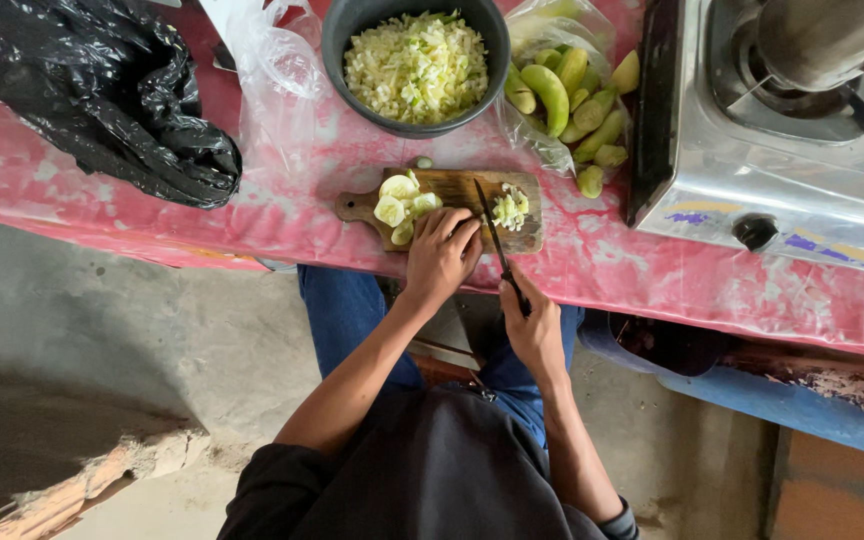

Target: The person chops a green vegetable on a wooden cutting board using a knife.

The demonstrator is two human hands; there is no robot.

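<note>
Step in hand: pale green fruit pieces are being sliced on the board [452,188], judged from the knife [495,238] set against the left fingers.
Left hand [440,255]: grip closed down over a piece at 6 o'clock of the board, fingertips curled; the piece itself is hidden.
Right hand [532,325]: grip shut around the knife handle, blade pointing to 11 o'clock.
Done well: fingertips are best kept tucked behind the knuckles, and the blade guided flat against them in even strokes.
Halves [399,203]: about four, heaped at 9 o'clock of the board.
Chopped heap [510,208]: one, at 3 o'clock of the board.
Bowl [415,62]: one, filled with chopped bits, at 12 o'clock.
Whole fruits [572,95]: roughly ten, bagged, at 1 o'clock.
Black bag [102,90]: one, at 10 o'clock on the bench [652,260].
Stove [782,130]: one, at 2 o'clock.
</note>
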